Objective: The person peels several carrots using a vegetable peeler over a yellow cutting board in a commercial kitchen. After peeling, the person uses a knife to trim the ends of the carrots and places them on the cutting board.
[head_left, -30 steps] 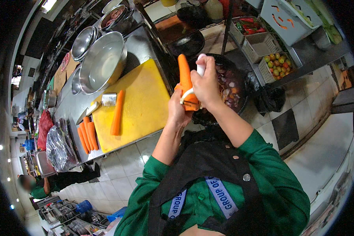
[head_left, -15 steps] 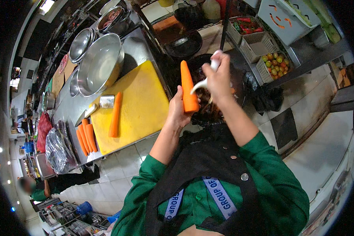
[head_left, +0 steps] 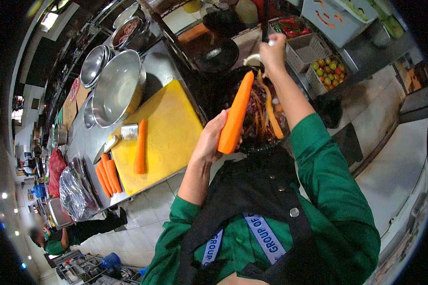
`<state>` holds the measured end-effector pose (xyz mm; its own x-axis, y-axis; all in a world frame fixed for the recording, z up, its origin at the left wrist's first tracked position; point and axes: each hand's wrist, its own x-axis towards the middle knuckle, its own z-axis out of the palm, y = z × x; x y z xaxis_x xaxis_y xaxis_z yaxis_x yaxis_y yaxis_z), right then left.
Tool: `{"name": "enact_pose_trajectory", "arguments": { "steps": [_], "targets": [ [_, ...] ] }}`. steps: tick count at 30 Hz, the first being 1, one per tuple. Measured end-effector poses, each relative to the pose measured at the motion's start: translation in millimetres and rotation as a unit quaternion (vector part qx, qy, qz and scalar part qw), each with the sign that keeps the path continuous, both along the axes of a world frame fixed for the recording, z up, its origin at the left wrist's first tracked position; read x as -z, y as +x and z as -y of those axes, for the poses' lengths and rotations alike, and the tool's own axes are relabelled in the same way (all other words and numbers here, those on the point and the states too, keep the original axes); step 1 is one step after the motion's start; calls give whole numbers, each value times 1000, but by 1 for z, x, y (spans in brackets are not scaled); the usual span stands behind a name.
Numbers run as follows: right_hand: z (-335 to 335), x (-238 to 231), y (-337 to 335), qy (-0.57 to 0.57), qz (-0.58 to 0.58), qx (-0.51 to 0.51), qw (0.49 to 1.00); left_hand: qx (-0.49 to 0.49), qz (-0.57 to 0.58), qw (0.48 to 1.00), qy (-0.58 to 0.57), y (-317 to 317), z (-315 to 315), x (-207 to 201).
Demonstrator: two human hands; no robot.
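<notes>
Your left hand [head_left: 209,137] is closed around the thick lower part of a large carrot [head_left: 236,114], thumb along its side and the other fingers partly hidden behind it. The carrot is tilted, its narrow tip pointing up and to the right, in front of a dark round tub [head_left: 259,146]. Your right hand [head_left: 273,52] is clamped on the handle of a white peeler [head_left: 253,60], whose head lies near the carrot's tip but apart from it. Below the peeler runs a long strip of peel [head_left: 270,109], seen against the tub; whether its upper end touches the peeler, you cannot tell. Peelings [head_left: 256,102] lie inside the tub.

To your left, a yellow cutting board [head_left: 173,128] lies on a metal table [head_left: 158,61]. It bears a single carrot [head_left: 141,147] and, just beside that, a ribbed metal piece [head_left: 129,132]. A knife [head_left: 111,143] lies at the board's left edge; a group of carrots [head_left: 108,175] lies side by side near its lower left corner. Beyond the board stands a large steel bowl [head_left: 137,95]. On the far right, a basket of tomatoes [head_left: 329,73] stands on a shelf.
</notes>
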<state>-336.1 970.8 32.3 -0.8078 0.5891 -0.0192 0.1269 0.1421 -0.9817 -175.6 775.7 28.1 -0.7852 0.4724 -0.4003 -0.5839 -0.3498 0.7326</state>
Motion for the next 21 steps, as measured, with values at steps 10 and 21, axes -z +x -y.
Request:
{"name": "enact_pose_trajectory", "arguments": {
  "steps": [10, 21],
  "targets": [
    [75, 30, 120, -117, -153, -158, 969, -207, 121, 971, -2, -11, -17, 28],
    [1, 8, -1, -36, -40, -15, 998, -36, 34, 999, 13, 0, 2, 16]
  ]
}}
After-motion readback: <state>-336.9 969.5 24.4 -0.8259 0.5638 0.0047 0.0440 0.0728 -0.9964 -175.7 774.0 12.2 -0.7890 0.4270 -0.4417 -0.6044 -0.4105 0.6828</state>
